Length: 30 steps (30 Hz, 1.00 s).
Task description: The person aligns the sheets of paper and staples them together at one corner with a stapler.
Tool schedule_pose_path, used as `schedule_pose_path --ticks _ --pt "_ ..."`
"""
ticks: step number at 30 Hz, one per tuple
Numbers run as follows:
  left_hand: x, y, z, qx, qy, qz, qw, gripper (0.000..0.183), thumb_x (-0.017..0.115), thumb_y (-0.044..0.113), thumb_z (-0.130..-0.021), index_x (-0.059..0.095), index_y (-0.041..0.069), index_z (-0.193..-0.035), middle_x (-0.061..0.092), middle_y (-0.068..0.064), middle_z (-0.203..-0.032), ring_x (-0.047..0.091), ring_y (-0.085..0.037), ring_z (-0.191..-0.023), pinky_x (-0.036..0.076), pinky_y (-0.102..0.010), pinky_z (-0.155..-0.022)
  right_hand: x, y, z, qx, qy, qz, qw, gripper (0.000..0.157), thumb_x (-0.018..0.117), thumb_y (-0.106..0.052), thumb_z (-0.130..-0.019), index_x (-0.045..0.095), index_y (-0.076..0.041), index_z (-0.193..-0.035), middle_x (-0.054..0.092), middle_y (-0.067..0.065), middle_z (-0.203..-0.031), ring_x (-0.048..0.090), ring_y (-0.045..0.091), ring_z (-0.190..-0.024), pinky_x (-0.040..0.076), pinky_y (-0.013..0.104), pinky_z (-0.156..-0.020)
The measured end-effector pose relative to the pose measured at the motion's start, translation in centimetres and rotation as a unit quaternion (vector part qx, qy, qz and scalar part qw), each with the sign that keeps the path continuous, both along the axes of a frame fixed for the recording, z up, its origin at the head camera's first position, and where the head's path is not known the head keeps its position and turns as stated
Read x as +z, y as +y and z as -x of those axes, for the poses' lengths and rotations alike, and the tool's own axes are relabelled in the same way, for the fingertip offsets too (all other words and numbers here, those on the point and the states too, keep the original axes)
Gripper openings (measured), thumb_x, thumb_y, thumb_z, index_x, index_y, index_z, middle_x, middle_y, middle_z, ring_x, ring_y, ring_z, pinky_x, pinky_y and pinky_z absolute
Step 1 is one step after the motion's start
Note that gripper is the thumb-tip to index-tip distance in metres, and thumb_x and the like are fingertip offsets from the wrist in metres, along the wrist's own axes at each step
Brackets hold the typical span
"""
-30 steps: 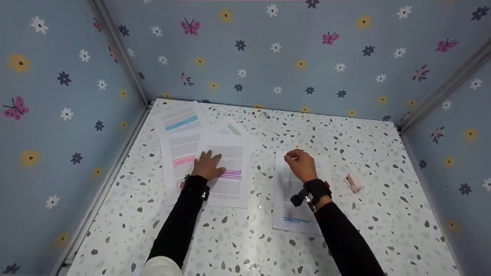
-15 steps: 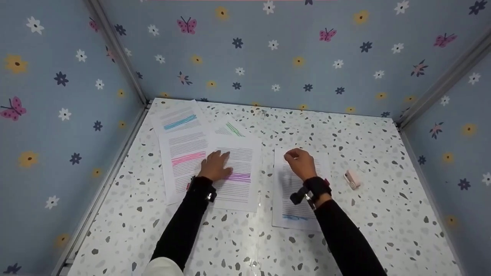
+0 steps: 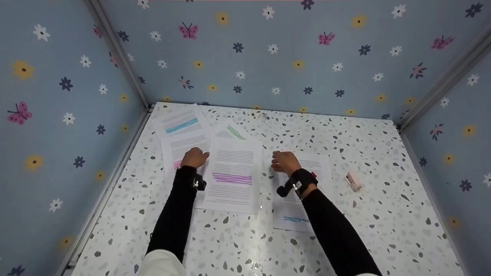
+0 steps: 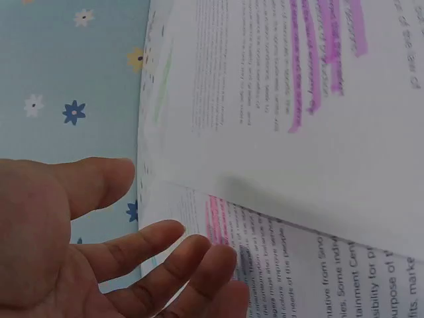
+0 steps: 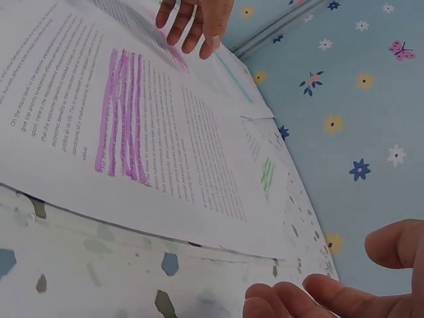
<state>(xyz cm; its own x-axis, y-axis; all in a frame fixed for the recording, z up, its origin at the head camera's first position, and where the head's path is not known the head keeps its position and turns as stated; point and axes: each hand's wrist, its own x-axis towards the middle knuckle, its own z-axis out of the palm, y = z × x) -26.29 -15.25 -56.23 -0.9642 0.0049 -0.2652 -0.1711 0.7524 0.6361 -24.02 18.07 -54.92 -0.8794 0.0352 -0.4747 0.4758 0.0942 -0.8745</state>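
Observation:
A printed sheet with purple highlighter strokes [image 3: 233,195] lies on the table between the two hands. My left hand [image 3: 195,157] hovers at its left edge, over the sheet with a pink stroke [image 3: 188,143]; in the left wrist view its thumb and fingers are apart with nothing between them. My right hand [image 3: 285,162] is above the upper left part of another printed sheet [image 3: 293,209], which has a blue mark near its bottom. The right wrist view shows the right hand's thumb [image 5: 397,244] and loosely bent fingers apart, holding nothing.
Sheets with a blue stroke [image 3: 182,125] and a green stroke [image 3: 234,131] lie at the back left, overlapped by other pages. A small pink stapler [image 3: 353,181] stands right of the right-hand sheet. Flower-patterned walls [image 3: 268,69] enclose the speckled table [image 3: 383,214].
The purple-marked sheet slid right under my left hand, which then lifted off it and moved left. My right hand shifted left, and its thumb and fingers have come apart.

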Motion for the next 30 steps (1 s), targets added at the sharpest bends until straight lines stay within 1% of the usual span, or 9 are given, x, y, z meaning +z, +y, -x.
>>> schedule_pose_path --ticks 3,5,7,9,12,16,20,25,30 --pt "-0.6 -0.2 -0.2 0.025 -0.022 0.002 0.9995 0.045 0.052 0.029 -0.103 0.066 -0.014 -0.109 0.067 -0.028 -0.11 0.064 -0.037 -0.096 0.05 -0.048 -0.089 -1.1 -0.8 0.2 -0.007 -0.035 0.02 0.999 0.047 0.052 -0.024 -0.106 0.052 0.013 -0.135 0.059 0.028 -0.128 0.064 0.033 -0.107 0.052 0.042 -0.097" --pt "-1.0 -0.2 -0.3 0.044 -0.028 -0.003 0.9986 0.042 0.053 0.029 -0.102 0.066 -0.01 -0.096 0.066 -0.022 -0.095 0.06 -0.031 -0.082 0.05 -0.045 -0.08 -1.7 -1.3 0.1 -0.009 -0.05 0.027 0.998 0.046 0.052 -0.024 -0.106 0.053 0.014 -0.132 0.06 0.028 -0.123 0.065 0.032 -0.103 0.052 0.042 -0.096" --pt "-1.3 -0.2 -0.3 0.057 -0.03 -0.014 0.9978 0.039 0.053 0.029 -0.102 0.066 -0.007 -0.092 0.063 -0.018 -0.089 0.056 -0.027 -0.077 0.049 -0.042 -0.076 -2.2 -1.5 0.1 -0.009 -0.058 0.024 0.998 0.044 0.053 -0.023 -0.105 0.055 0.014 -0.129 0.062 0.026 -0.118 0.067 0.032 -0.1 0.053 0.042 -0.094" --pt "-1.4 -0.2 -0.2 0.062 -0.027 -0.017 0.9976 0.039 0.053 0.029 -0.102 0.065 -0.008 -0.095 0.063 -0.018 -0.091 0.055 -0.026 -0.078 0.048 -0.041 -0.076 -2.3 -1.7 -0.1 -0.013 -0.062 0.021 0.998 0.041 0.055 -0.021 -0.103 0.056 0.014 -0.125 0.064 0.025 -0.115 0.069 0.032 -0.098 0.054 0.041 -0.092" --pt "-1.3 -0.2 -0.1 0.06 -0.032 -0.024 0.9974 0.046 0.052 0.03 -0.102 0.065 -0.014 -0.108 0.066 -0.025 -0.104 0.058 -0.029 -0.082 0.05 -0.043 -0.078 -2.4 -1.9 -0.2 -0.02 -0.06 0.018 0.998 0.039 0.056 -0.02 -0.102 0.058 0.014 -0.122 0.065 0.025 -0.114 0.069 0.032 -0.097 0.055 0.04 -0.092" --pt "-1.2 -0.3 -0.2 0.053 -0.047 -0.023 0.9972 0.055 0.05 0.032 -0.103 0.056 -0.017 -0.127 0.063 -0.031 -0.12 0.06 -0.03 -0.084 0.05 -0.041 -0.075 -2.4 -2.0 -0.1 -0.02 -0.064 0.018 0.998 0.039 0.056 -0.02 -0.101 0.059 0.014 -0.12 0.065 0.026 -0.115 0.07 0.032 -0.098 0.054 0.04 -0.092" --pt "-1.0 -0.4 -0.1 0.047 -0.056 -0.029 0.9969 0.058 0.049 0.032 -0.104 0.05 -0.017 -0.135 0.059 -0.031 -0.128 0.06 -0.029 -0.086 0.049 -0.037 -0.071 -2.4 -2.0 0.0 -0.025 -0.069 0.018 0.997 0.038 0.056 -0.019 -0.101 0.06 0.014 -0.12 0.065 0.026 -0.114 0.07 0.032 -0.097 0.055 0.04 -0.092" --pt "-1.1 -0.4 -0.2 0.052 -0.057 -0.039 0.9962 0.054 0.049 0.032 -0.103 0.054 -0.016 -0.129 0.061 -0.03 -0.125 0.06 -0.029 -0.086 0.048 -0.034 -0.068 -2.4 -2.1 0.1 -0.025 -0.071 0.02 0.997 0.038 0.056 -0.019 -0.101 0.06 0.014 -0.12 0.066 0.026 -0.113 0.071 0.032 -0.095 0.055 0.04 -0.091" --pt "-1.0 -0.7 0.0 0.037 -0.082 -0.052 0.9946 0.045 0.049 0.033 -0.104 0.06 -0.01 -0.116 0.06 -0.021 -0.114 0.057 -0.026 -0.087 0.047 -0.031 -0.068 -2.4 -2.4 0.1 -0.029 -0.074 0.03 0.996 0.037 0.055 -0.019 -0.102 0.06 0.014 -0.118 0.067 0.025 -0.108 0.071 0.031 -0.088 0.056 0.041 -0.088"
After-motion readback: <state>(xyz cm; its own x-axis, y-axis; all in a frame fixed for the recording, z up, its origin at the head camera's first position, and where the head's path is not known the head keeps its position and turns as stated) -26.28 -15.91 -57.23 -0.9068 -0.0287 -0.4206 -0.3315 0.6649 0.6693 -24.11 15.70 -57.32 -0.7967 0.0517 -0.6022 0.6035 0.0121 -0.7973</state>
